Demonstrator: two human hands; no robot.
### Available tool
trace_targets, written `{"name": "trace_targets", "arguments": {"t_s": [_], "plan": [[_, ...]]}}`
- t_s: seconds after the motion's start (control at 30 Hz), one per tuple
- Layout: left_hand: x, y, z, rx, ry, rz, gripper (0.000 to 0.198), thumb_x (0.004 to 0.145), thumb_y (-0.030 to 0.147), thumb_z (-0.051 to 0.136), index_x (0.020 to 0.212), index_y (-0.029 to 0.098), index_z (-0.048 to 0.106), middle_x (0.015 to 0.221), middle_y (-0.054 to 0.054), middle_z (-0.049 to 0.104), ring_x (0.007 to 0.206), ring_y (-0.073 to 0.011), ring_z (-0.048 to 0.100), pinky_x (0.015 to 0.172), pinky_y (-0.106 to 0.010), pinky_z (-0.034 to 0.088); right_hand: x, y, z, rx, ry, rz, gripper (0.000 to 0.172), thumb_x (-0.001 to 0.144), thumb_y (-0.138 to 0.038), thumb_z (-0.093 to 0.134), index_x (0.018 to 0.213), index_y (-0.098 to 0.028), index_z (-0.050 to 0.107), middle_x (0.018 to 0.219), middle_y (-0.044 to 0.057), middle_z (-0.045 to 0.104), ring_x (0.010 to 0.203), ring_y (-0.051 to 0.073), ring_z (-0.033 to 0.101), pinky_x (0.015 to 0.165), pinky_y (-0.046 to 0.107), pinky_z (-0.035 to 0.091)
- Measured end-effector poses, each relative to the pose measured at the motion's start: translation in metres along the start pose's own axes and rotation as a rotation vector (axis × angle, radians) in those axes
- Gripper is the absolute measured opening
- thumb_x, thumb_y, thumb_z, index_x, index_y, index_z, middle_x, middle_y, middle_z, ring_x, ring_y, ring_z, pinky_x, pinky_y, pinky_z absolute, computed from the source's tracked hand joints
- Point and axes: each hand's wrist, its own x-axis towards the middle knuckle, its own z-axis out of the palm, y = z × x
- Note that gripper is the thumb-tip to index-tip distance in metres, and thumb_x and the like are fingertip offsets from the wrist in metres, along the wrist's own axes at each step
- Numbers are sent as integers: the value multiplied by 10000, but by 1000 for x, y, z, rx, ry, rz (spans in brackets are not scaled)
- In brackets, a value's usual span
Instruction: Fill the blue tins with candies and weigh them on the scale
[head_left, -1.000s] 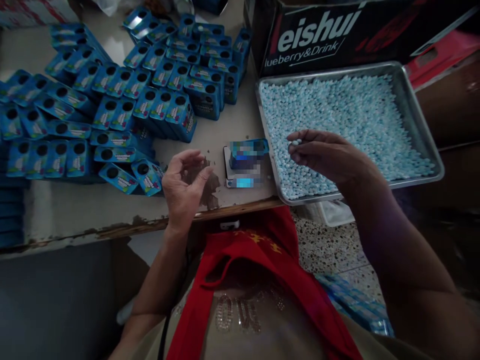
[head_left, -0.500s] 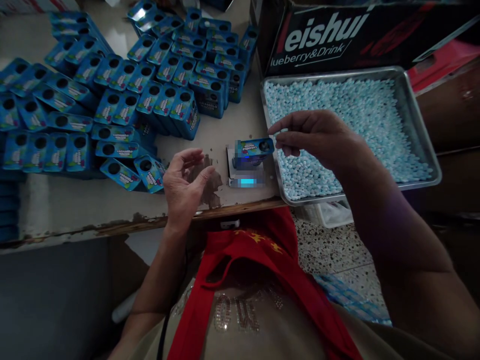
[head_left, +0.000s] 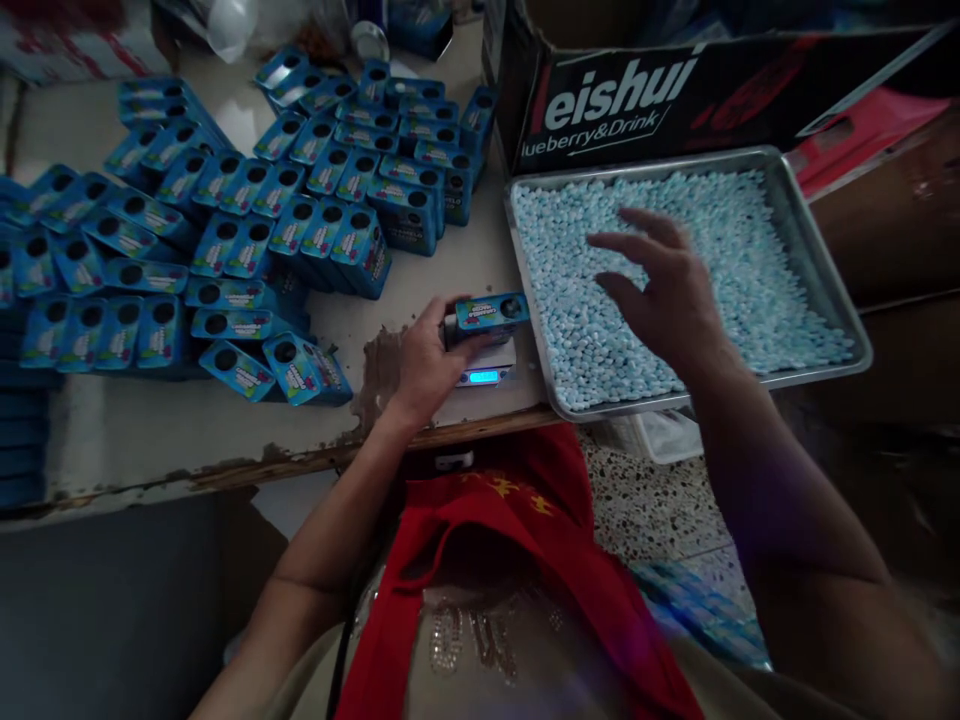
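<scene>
A blue candy box (head_left: 489, 312) with a dark round hole in its top stands on a small digital scale (head_left: 501, 358) with a lit blue display. My left hand (head_left: 435, 358) grips the box from the left, thumb in front and fingers behind. Over the metal tray (head_left: 864, 350), my right hand (head_left: 664, 285) hangs with its fingers spread and nothing in them. Small pale blue and white candies (head_left: 600, 350) fill most of the tray.
Many blue candy boxes (head_left: 247, 240) with round holes crowd the table's left side. A black carton (head_left: 622, 100) stands behind the tray. The worn wooden table edge (head_left: 300, 455) runs in front of me, and a plastic container (head_left: 667, 437) sits below the tray.
My left hand has moved right and closed on the box on the scale. My right hand has left the box's side, moved right over the candies and spread its fingers.
</scene>
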Motion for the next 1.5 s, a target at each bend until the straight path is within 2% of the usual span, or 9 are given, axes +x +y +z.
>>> {"name": "trace_targets", "arguments": {"t_s": [0.07, 0.17, 0.33, 0.5, 0.63, 0.83, 0.97, 1.23, 1.5], "plan": [[12, 12, 5, 67, -59, 91, 428, 979, 260, 926, 1371, 274, 755, 1254, -54, 842, 1130, -264, 809, 1037, -382, 664, -10, 12, 19, 307, -8, 154, 288, 1026, -507, 768, 1253, -334, 808, 1401, 101, 794, 1399, 340, 734, 1194, 578, 626], [27, 39, 7, 277, -115, 325, 369, 1039, 198, 802, 1394, 299, 787, 1325, -65, 827, 1253, -302, 756, 1216, -480, 586, -19, 17, 49, 803, -38, 428, 415, 1001, -668, 744, 1209, -310, 778, 1264, 91, 834, 1245, 297, 808, 1146, 507, 669], [41, 62, 13, 434, -118, 577, 384, 1099, 178, 683, 1386, 385, 829, 1371, -43, 821, 1331, -324, 703, 1384, -609, 401, -17, 7, 69, 1151, -42, 594, 541, 976, -806, 725, 1176, -305, 765, 1194, 79, 832, 1220, 287, 791, 1071, 446, 701], [43, 45, 9, 467, -68, 499, 442, 1052, 165, 731, 1437, 366, 814, 1342, -78, 818, 1227, -348, 703, 1216, -549, 529, -12, 8, 68, 1339, -57, 634, 306, 963, -597, 852, 1004, -307, 762, 1186, 53, 850, 1248, 267, 773, 1167, 427, 663], [40, 30, 3, 240, 22, 323, 349, 1019, 307, 868, 1364, 326, 817, 1274, -66, 809, 1219, -328, 732, 1154, -479, 590, -13, 15, 68, 1401, -120, 607, 232, 911, -497, 910, 935, -307, 778, 1164, 36, 878, 1269, 283, 796, 1280, 474, 608], [26, 1, 3, -289, 58, -24, 542, 855, 441, 1027, 1300, 280, 764, 1198, -26, 827, 1124, -258, 817, 1020, -367, 688, -16, 22, 52, 1263, -104, 581, 184, 868, -254, 867, 1052, -267, 871, 1149, 53, 899, 1299, 263, 822, 1284, 408, 611], [16, -14, 4, -418, 17, -123, 559, 804, 417, 1042, 1259, 255, 760, 1197, -34, 844, 1160, -270, 829, 1106, -420, 688, -17, 28, 37, 1136, -75, 583, 195, 884, -226, 892, 1079, -226, 889, 1080, 69, 901, 1093, 213, 869, 1086, 321, 706], [10, -14, -16, -340, -7, -16, 803, 838, 505, 1059, 1518, 297, 685, 1485, -101, 777, 1429, -310, 746, 1239, -467, 625, -19, 24, 44, 930, -177, 530, 266, 867, -465, 990, 1027, -274, 894, 913, 27, 856, 682, 129, 713, 582, 230, 605], [-7, 14, -50, -105, 113, 57, 524, 970, 555, 955, 1367, 272, 767, 1383, -88, 810, 1331, -283, 781, 1180, -461, 657, -14, 16, 25, 382, -375, 420, 184, 930, -393, 885, 1024, -236, 859, 752, 22, 757, 643, 191, 693, 631, 358, 581]]}}
